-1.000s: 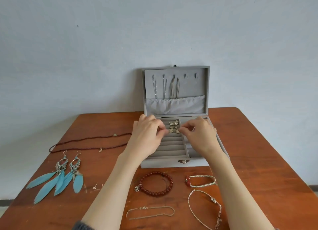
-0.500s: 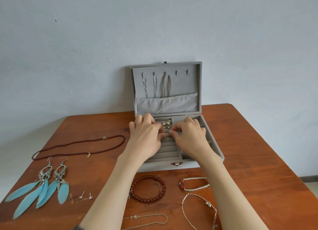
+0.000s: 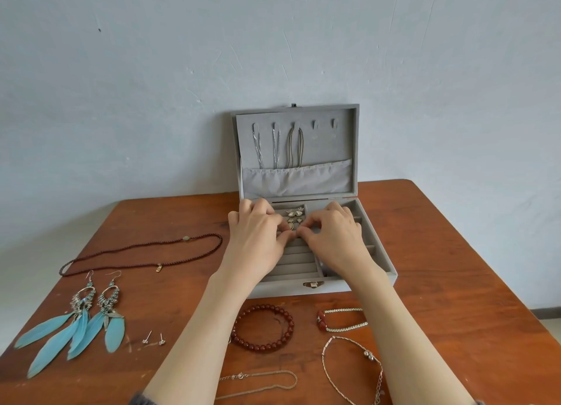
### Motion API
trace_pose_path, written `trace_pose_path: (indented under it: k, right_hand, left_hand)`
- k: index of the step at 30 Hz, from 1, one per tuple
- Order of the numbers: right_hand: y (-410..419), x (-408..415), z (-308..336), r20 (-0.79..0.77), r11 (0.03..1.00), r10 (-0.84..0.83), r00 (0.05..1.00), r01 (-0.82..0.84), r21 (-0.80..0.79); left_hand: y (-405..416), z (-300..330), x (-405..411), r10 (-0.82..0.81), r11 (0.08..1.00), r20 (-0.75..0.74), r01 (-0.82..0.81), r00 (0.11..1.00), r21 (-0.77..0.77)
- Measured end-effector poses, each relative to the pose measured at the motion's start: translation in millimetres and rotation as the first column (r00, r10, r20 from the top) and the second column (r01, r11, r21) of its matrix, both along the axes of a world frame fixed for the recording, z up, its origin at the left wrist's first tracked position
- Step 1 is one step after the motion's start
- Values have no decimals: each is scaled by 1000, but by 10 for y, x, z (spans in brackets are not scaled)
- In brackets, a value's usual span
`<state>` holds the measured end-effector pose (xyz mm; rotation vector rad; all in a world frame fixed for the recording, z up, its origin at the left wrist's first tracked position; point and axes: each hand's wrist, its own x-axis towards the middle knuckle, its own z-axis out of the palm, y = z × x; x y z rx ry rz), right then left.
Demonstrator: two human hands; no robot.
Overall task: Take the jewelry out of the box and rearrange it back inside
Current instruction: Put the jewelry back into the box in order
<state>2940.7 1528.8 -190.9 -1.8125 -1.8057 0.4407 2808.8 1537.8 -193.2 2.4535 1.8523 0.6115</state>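
A grey velvet jewelry box (image 3: 282, 288) stands open on the wooden table (image 3: 440, 268), its lid (image 3: 343, 137) upright against the wall. Three chains (image 3: 274, 145) hang from hooks inside the lid. Several small earrings (image 3: 294, 214) sit in the far rows of the ring rolls. My left hand (image 3: 258, 240) and my right hand (image 3: 337, 239) are both inside the box, fingers curled. Their fingertips meet just below those earrings and pinch a small earring (image 3: 291, 226) at the roll, mostly hidden by the fingers.
On the table to the left lie a dark bead necklace (image 3: 139, 250), two blue feather earrings (image 3: 82, 319) and two tiny studs (image 3: 153, 339). In front of the box lie a red bead bracelet (image 3: 262, 327), a silver bracelet (image 3: 344, 319), a chain bracelet (image 3: 352, 365) and a thin chain (image 3: 261, 382).
Both hands have drawn closer together and moved a row toward me in the ring rolls. The view itself has shifted.
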Motion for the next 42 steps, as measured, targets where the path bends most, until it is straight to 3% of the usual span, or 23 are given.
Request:
trace_pose_path:
  k: [10,19,23,27,35,42]
  right_hand:
    - [9,-28,-34,-6,999,-32,999,32,8]
    - [19,-23,-60,54,999,-25,998,23,37]
    - [-23,-60,-24,91,994,-35,995,25,109]
    - [-148,-111,47,111,977,-38,993,14,215]
    - [-650,-506,16,351,907,129,927,-254,337]
    - [-1014,-969,-44,406,854,273,872,-414,314]
  left_hand:
    - [-10,-1,-40,-33,999,56,34,998,-28]
    - [-16,-17,-21,-52,997,-31,53,998,54]
    - [-113,-8,-96,-81,990,-126,95,989,105]
    - [-291,49,-338,-70,980,-128,92,989,178]
    - [-936,102,-952,-12,989,-189,39,982,141]
    - [-1381,28,-1454,64,996,-177,-52,982,72]
